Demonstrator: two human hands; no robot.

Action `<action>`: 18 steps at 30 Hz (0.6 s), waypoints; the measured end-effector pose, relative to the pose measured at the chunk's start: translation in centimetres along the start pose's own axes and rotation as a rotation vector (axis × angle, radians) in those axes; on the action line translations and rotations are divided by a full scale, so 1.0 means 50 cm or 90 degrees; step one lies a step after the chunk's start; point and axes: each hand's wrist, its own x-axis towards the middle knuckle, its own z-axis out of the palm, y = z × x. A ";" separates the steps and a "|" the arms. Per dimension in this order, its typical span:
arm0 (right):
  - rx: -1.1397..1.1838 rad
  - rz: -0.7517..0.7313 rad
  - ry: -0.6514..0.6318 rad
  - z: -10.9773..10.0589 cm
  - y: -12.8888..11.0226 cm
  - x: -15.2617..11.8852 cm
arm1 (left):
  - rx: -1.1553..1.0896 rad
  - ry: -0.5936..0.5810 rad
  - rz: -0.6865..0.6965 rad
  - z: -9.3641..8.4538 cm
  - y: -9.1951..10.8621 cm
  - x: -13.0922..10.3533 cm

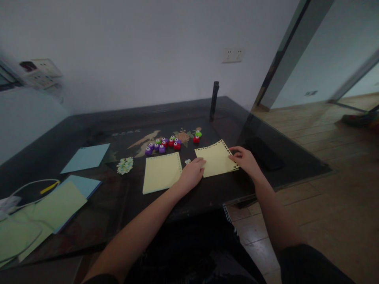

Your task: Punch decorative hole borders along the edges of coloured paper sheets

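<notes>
A yellow sheet stack (216,159) with punched holes along its top and right edges lies between my hands. My left hand (192,172) touches its left edge, fingers pressed together. My right hand (243,158) pinches its right edge between thumb and fingers. Left of my left hand, another yellow stack (162,172) with holes along its top and right sides lies flat on the dark table. Behind the stacks stand several small purple, red and green pieces (162,148) with eye-like tops. A red piece (196,139) and a green piece (198,134) sit apart from them to the right.
Blue sheets (86,157) and yellow-green sheets (59,205) lie at the left, with a white cable (29,182) and a yellow strip (49,187). A black upright post (214,101) stands at the back. A dark flat object (263,154) lies beyond my right hand.
</notes>
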 end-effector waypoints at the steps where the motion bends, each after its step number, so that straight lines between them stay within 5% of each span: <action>1: -0.004 -0.001 0.002 0.000 0.000 0.000 | 0.005 -0.001 0.000 0.000 -0.001 0.000; 18: -0.191 -0.003 0.005 0.002 0.003 -0.001 | 0.038 -0.007 0.000 0.002 -0.001 -0.001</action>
